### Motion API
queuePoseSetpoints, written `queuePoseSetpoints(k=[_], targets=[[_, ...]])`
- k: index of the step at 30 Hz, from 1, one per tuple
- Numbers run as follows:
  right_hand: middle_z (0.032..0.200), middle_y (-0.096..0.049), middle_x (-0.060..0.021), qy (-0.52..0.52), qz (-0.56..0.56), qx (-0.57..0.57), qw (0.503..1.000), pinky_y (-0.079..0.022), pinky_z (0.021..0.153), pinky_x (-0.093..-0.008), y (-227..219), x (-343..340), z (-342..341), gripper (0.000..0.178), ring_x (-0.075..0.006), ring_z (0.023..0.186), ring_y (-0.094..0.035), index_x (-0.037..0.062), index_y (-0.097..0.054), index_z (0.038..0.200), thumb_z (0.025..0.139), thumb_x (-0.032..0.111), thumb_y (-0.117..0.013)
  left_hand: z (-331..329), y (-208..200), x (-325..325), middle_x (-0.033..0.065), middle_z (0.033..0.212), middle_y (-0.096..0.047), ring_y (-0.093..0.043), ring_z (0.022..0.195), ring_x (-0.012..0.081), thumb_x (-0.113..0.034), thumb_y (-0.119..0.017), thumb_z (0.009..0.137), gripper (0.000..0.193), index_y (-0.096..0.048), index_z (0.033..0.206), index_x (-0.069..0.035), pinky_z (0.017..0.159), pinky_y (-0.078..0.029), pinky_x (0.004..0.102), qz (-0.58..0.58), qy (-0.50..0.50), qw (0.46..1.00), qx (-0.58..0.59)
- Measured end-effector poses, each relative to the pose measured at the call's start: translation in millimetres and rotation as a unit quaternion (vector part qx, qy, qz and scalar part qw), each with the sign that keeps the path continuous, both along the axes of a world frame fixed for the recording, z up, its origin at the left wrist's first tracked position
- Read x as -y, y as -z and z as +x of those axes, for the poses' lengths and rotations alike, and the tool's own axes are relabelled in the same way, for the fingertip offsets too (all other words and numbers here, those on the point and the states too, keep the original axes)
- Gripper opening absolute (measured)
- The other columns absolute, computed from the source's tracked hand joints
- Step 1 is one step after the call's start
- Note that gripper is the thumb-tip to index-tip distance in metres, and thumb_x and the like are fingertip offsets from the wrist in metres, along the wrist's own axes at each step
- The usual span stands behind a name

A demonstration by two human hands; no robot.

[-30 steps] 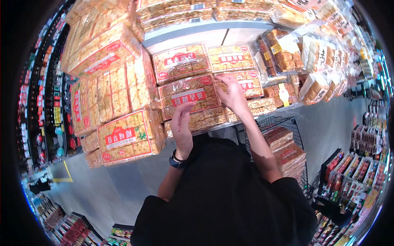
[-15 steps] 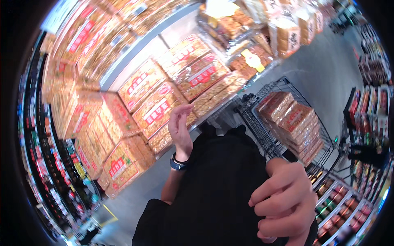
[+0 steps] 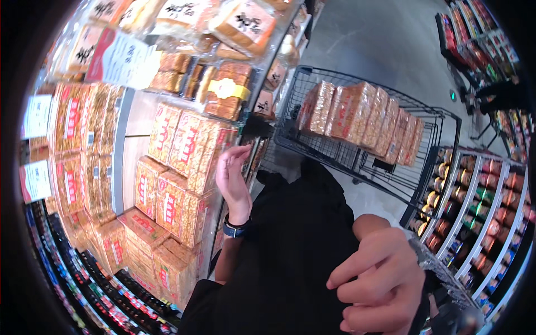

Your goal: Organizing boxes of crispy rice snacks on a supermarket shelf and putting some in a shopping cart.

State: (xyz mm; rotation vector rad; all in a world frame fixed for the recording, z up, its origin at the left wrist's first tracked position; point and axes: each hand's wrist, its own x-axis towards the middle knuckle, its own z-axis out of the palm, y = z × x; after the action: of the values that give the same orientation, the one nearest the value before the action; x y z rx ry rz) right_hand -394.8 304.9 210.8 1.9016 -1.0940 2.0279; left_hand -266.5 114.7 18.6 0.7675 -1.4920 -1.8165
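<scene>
My left hand (image 3: 233,181), with a dark blue watch (image 3: 236,228) at its wrist, is raised in front of the shelf. Its fingers are loosely bent with nothing in them. Nearest to it are clear-wrapped packs of puffed, nutty-looking snack bars (image 3: 195,215) with red labels, stacked in the shelf. Low at the right, my right hand (image 3: 385,279) hangs in front of my black clothing, fingers loosely curled and apart, no object showing in them. Several similar wrapped packs (image 3: 352,114) stand in a row in the shopping cart (image 3: 385,184), apart from both hands.
Bagged bread loaves (image 3: 245,25) and brown cakes (image 3: 228,92) fill the shelf's far end, beside a price card (image 3: 120,58). Racks of jars or tubs (image 3: 474,212) stand at the right. Grey floor (image 3: 363,39) stretches beyond the cart. Someone in dark clothes (image 3: 497,95) is at the far right.
My view has turned to the right: the cart now sits nearer the middle and the shelf's packs have shifted left. Both hands keep nearly the same pose.
</scene>
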Motion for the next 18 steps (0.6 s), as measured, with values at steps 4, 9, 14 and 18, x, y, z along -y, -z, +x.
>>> queuePoseSetpoints(k=[4,9,14,18], targets=[[0.082,-0.062,-0.0060,0.231,0.128,-0.033,0.964,-0.049,0.054,-0.0409,33.8,-23.8,-44.0,0.030,-0.0280,0.060,-0.058,0.0051,-0.072,0.096,0.068,0.010,-0.083,-41.1,-5.6,-31.1,0.0161,0.117,-0.064,-0.062,0.115,0.0246,-0.004,-0.049,0.101,0.021,-0.059,0.118,0.004,0.107,-0.046,0.0382,0.039,0.028,0.999,-0.013],[0.118,-0.056,-0.0224,0.483,0.404,0.245,0.737,-0.042,0.097,-0.0472,282.9,-58.3,-124.2,0.043,-0.0382,0.112,-0.053,-0.0041,-0.057,0.124,0.087,0.014,-0.069,-61.9,-3.8,-52.9,0.0157,0.120,-0.063,-0.063,0.115,0.0260,-0.008,-0.049,0.104,0.020,-0.059,0.118,0.003,0.106,-0.048,0.0411,0.038,0.035,0.999,0.010],[0.148,-0.039,-0.0331,0.630,0.495,0.114,0.588,-0.024,0.116,-0.0596,377.1,-72.7,-139.7,0.078,-0.0479,0.141,-0.033,-0.0111,-0.043,0.141,0.084,0.035,-0.072,-64.6,7.7,-60.5,0.0152,0.120,-0.063,-0.062,0.117,0.0273,-0.010,-0.051,0.103,0.021,-0.058,0.118,0.003,0.107,-0.047,0.0404,0.027,0.057,0.997,0.054],[0.159,-0.025,-0.0335,0.624,0.527,0.129,0.561,-0.013,0.121,-0.0628,388.8,-57.4,-143.3,0.086,-0.0477,0.152,-0.016,-0.0146,-0.038,0.144,0.083,0.036,-0.070,-72.8,6.1,-64.4,0.0165,0.122,-0.063,-0.061,0.121,0.0290,-0.010,-0.051,0.102,0.023,-0.057,0.121,0.003,0.109,-0.046,0.0423,0.027,0.060,0.996,0.067]])
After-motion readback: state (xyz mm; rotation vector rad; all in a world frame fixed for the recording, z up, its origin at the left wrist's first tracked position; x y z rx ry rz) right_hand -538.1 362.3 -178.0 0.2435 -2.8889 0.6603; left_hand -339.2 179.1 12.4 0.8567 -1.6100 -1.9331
